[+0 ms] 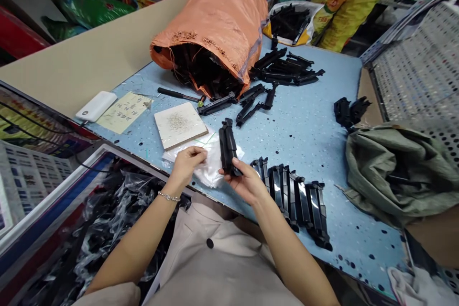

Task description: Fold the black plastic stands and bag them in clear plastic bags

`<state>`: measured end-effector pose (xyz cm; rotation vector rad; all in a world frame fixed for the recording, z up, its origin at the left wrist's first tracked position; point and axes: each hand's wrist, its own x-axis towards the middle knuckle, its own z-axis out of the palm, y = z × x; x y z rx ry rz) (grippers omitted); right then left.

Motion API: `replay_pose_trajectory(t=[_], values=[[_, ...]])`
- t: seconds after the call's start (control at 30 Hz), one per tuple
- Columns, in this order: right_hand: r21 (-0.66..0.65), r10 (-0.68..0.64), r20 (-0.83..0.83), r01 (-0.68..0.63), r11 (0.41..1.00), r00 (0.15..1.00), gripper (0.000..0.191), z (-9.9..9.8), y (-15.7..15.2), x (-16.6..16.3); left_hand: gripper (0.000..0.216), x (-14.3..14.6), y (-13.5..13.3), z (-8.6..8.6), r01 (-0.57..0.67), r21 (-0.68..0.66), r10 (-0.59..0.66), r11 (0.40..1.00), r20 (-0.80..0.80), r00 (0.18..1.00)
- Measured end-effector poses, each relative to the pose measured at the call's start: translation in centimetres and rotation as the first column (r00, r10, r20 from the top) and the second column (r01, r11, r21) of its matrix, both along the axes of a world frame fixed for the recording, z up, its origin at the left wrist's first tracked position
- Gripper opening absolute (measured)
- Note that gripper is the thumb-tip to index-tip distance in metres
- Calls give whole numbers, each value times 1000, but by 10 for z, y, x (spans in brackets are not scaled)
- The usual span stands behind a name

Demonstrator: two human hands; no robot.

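My right hand (245, 180) is closed round the lower end of a long black plastic part (228, 146), held upright above the table edge. My left hand (189, 163) has its fingers pinched together over a pile of clear plastic bags (211, 165); whether a bag is between the fingertips is hidden. To the right of my right hand, several similar black parts (299, 198) lie side by side in a row. Behind the bags lies a square white board (179, 124) with brown specks.
An orange woven sack (218, 9) spills black parts onto the blue table (308, 119). Nearby lie a black-handled tool (177, 94), a handwritten note (124, 112) and a white power bank (96, 106). A green cloth bag (387, 153) stands right; bagged parts (118, 210) fill a container lower left.
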<state>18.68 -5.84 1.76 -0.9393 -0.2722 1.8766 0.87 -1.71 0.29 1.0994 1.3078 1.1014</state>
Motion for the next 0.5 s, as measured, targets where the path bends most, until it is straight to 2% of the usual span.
replay_pose_trajectory(t=[0.03, 0.1, 0.13, 0.2, 0.27, 0.33, 0.4, 0.47, 0.5], values=[[-15, -23, -5, 23, 1000, 1000, 27, -2, 2, 0, 10, -4, 0, 1, -13, 88, 19, 996, -66, 998], [-25, -33, -2, 33, 999, 999, 27, -4, 4, 2, 6, -11, -1, 4, 100, 259, -19, 961, -296, 955], [-21, -30, 9, 30, 999, 1000, 27, -4, 4, 4, 15, -13, -1, 7, 198, 299, -54, 933, -427, 903], [1, -37, 54, 37, 999, 998, 27, -1, 1, 8, 30, -14, 0, 11, 334, 293, -99, 896, -601, 793], [45, -78, 111, 73, 996, 991, 25, 5, -7, 13, 40, -12, 1, 13, 358, 258, -121, 897, -636, 762], [77, -66, 94, 58, 995, 993, 27, 11, -20, 19, 45, -9, 3, 13, 359, 229, -159, 905, -601, 783], [61, 80, -68, -76, 995, 994, 38, 14, -35, 24, 50, -7, 5, 12, 377, 212, -208, 902, -553, 807], [15, 272, -307, -281, 959, 912, 49, 12, -46, 26, 54, -8, 8, 10, 407, 219, -248, 887, -517, 819], [-13, 325, -409, -361, 932, 853, 51, 9, -49, 26, 57, -9, 9, 9, 423, 226, -261, 877, -514, 817]])
